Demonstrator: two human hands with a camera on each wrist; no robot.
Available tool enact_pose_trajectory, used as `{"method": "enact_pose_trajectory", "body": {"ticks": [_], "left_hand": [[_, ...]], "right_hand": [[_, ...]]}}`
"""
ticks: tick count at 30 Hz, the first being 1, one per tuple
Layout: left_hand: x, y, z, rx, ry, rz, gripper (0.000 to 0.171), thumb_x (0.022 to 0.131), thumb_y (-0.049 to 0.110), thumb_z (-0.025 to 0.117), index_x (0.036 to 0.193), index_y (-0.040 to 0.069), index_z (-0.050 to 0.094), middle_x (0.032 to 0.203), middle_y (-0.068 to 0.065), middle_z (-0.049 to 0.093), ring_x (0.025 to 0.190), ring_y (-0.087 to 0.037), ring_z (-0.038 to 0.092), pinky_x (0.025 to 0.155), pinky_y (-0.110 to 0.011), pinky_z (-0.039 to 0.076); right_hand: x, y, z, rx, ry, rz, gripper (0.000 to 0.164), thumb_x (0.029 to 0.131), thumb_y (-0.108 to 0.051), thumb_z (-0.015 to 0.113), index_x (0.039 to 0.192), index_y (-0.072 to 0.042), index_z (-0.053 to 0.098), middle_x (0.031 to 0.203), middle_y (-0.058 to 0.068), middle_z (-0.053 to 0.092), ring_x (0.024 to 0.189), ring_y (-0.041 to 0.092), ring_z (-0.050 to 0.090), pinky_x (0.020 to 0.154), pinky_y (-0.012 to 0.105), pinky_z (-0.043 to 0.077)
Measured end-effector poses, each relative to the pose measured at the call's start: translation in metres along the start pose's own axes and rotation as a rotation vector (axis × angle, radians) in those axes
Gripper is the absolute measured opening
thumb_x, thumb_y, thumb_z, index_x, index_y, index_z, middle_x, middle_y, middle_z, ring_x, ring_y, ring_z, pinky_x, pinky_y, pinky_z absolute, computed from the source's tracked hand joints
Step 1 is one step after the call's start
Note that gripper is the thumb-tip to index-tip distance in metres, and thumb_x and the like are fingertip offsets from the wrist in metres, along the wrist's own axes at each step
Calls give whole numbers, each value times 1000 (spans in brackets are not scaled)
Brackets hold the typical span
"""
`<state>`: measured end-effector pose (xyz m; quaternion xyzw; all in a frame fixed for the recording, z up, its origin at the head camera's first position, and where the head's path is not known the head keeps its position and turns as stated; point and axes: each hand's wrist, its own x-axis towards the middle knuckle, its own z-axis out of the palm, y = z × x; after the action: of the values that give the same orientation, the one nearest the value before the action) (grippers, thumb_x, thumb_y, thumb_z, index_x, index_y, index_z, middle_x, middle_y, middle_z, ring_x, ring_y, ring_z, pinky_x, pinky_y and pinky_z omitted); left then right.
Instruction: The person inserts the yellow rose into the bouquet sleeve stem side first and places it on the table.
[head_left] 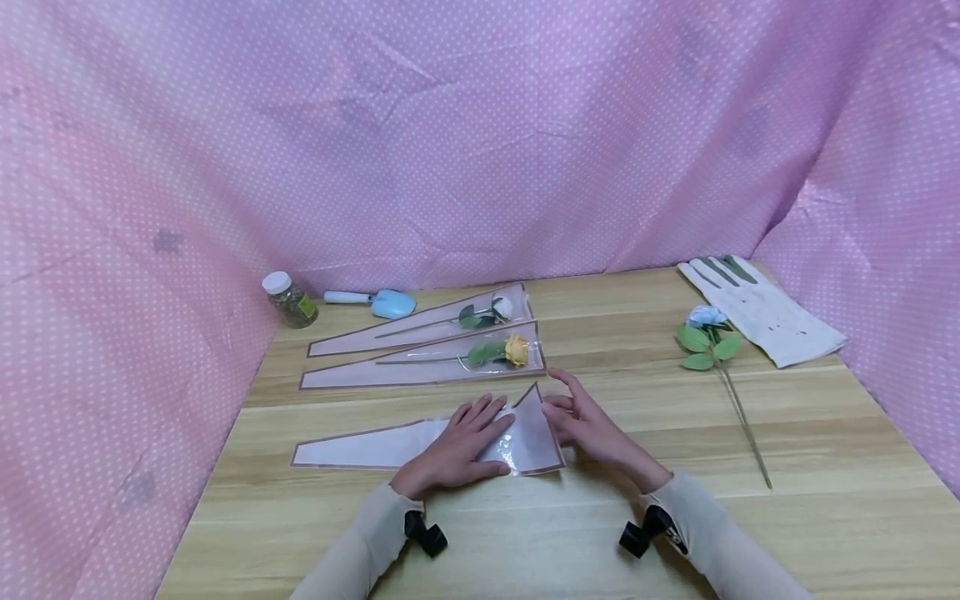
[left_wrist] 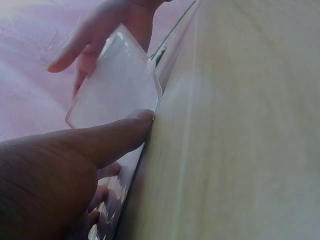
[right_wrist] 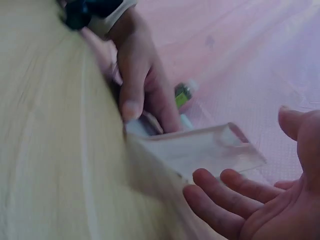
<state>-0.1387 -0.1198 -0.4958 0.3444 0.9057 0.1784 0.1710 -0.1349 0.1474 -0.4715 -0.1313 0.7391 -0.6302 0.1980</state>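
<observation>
Crease risk: Your left hand (head_left: 461,446) bore on the middle of the wrapper (head_left: 352,451) while its wide end stood up; a pull on that raised part against the pinned part might have bent or torn the thin sheet.
Slip risk: Had your palm lightened, the wrapper could have slid or turned on the smooth bench (head_left: 525,542).
Neighbour risk: Your right hand (head_left: 585,421) had its forefinger tip just beside the corner of the yellow-flower wrapper (head_left: 360,377); a careless sweep could have shoved that one askew.
Wrapper's look: Long and tapered, narrow at your left and wide at your right, it was pale with a brown border. Glints of glossy film showed by your left hand, and one far corner of the wide end rose in a sharp peak.
Wrapper's place: It lay on the bench in front of you, nearer than the yellow-flower wrapper.
Left hand: You had it spread flat on the wrapper, thumb along the near edge, gripping nothing.
Right hand: Its fingers were loosely bent beside the raised end; you appeared to hold nothing, and whether they touched the sheet I couldn't tell.
</observation>
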Motion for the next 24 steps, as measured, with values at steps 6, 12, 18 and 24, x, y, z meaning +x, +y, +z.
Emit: {"method": "enact_pose_trajectory", "body": {"ticks": [6, 12, 18, 24], "left_hand": [[-1, 1, -2, -8, -8, -11, 75, 97, 55, 54, 159, 25, 26, 171, 2, 5, 160, -24, -2, 128, -52, 6], [-2, 6, -4, -5, 11, -9, 75, 97, 52, 56, 160, 22, 25, 171, -5, 4, 159, -27, -1, 128, -53, 8], [-3, 19, -7, 81, 100, -23, 79, 93, 48, 64, 157, 15, 31, 168, -16, 17, 156, -36, 15, 125, -53, 21], [-1, 34, -9, 54, 189, 13, 65, 90, 32, 74, 145, 13, 45, 142, -12, 47, 126, -23, 47, 106, -38, 48]], "right_hand": [[-1, -4, 1, 140, -19, 55, 65, 108, -31, 39, 158, -7, 5, 151, 38, 36, 121, 48, 61, 92, 45, 58], [-2, -5, -1, 154, -4, 77, 62, 109, -33, 34, 157, -7, 6, 154, 36, 33, 128, 50, 55, 93, 45, 58], [-2, -10, -4, 156, 37, 102, 62, 109, -37, 34, 158, -9, 8, 156, 35, 32, 130, 49, 53, 91, 44, 58], [-4, -17, -7, 219, 24, 86, 60, 110, -38, 27, 157, -8, 6, 156, 35, 30, 124, 38, 61, 89, 42, 60]]}}
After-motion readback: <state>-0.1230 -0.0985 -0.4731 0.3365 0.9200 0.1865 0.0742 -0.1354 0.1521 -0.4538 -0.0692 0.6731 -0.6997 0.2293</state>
